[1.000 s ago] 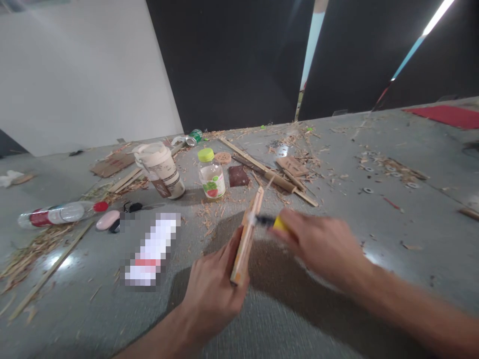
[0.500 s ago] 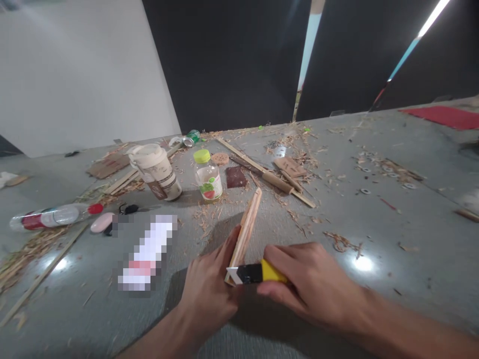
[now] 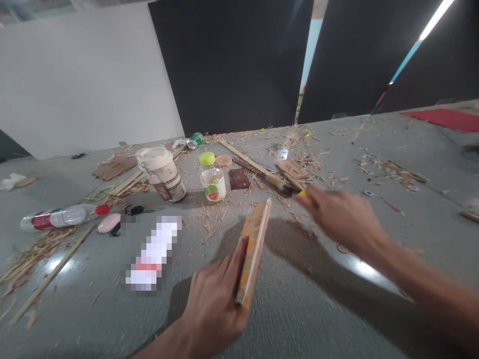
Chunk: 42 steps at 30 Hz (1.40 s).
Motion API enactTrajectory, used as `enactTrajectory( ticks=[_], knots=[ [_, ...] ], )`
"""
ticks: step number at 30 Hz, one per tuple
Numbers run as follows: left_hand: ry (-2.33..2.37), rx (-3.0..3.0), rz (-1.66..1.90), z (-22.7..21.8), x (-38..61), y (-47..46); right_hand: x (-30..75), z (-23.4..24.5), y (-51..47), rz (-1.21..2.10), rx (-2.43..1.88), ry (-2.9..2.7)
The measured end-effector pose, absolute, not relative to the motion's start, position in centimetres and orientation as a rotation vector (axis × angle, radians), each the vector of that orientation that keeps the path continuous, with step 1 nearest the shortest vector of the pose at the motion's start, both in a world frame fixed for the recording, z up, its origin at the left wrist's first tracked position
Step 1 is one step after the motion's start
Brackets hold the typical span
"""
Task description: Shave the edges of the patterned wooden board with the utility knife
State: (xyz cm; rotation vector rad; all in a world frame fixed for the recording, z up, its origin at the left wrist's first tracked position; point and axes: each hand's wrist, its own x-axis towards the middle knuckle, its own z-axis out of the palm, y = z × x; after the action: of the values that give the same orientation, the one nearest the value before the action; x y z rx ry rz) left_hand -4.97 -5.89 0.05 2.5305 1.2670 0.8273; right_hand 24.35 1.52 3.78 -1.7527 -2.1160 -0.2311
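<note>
My left hand (image 3: 217, 294) is closed around a flat strip of wood (image 3: 254, 249), which stands on its edge and points away from me. The strip's broad left side is orange-brown and its narrow top edge is pale. My right hand (image 3: 337, 214), a little blurred, is out to the right beyond the strip's far end. It grips a yellow utility knife (image 3: 304, 193); most of the handle is hidden in the fingers, and the dark front part points left. The knife is apart from the strip.
Beyond my hands stand a juice bottle with a green cap (image 3: 213, 179) and a paper cup (image 3: 160, 174). A plastic bottle (image 3: 63, 218) lies at the left, near a pink oval object (image 3: 109, 223). A long wooden stick (image 3: 250, 162) and shavings (image 3: 209, 219) litter the grey surface.
My right hand has carried the knife forward and right, off the strip's near end. The strip, still in my left hand, has tilted so its broad side shows more.
</note>
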Motion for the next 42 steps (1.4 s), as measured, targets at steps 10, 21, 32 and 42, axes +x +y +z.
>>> enactTrajectory(
  ticks=[10, 21, 32, 42],
  knots=[
    [1.333, 2.480, 0.771, 0.1, -4.9, -5.3, 20.3, 4.1, -1.4, 0.160, -1.290, -2.332],
    [1.370, 2.481, 0.738, 0.4, -4.8, -4.9, 18.8, 3.6, -3.3, 0.014, -1.055, -2.505],
    [1.312, 2.450, 0.840, 0.1, -4.9, -5.0, 24.2, 4.0, 3.8, -0.013, -1.582, -2.069],
    [1.715, 2.483, 0.421, 4.7, -7.1, -7.3, 18.7, 5.9, 3.6, 0.257, -0.885, -2.360]
  ],
)
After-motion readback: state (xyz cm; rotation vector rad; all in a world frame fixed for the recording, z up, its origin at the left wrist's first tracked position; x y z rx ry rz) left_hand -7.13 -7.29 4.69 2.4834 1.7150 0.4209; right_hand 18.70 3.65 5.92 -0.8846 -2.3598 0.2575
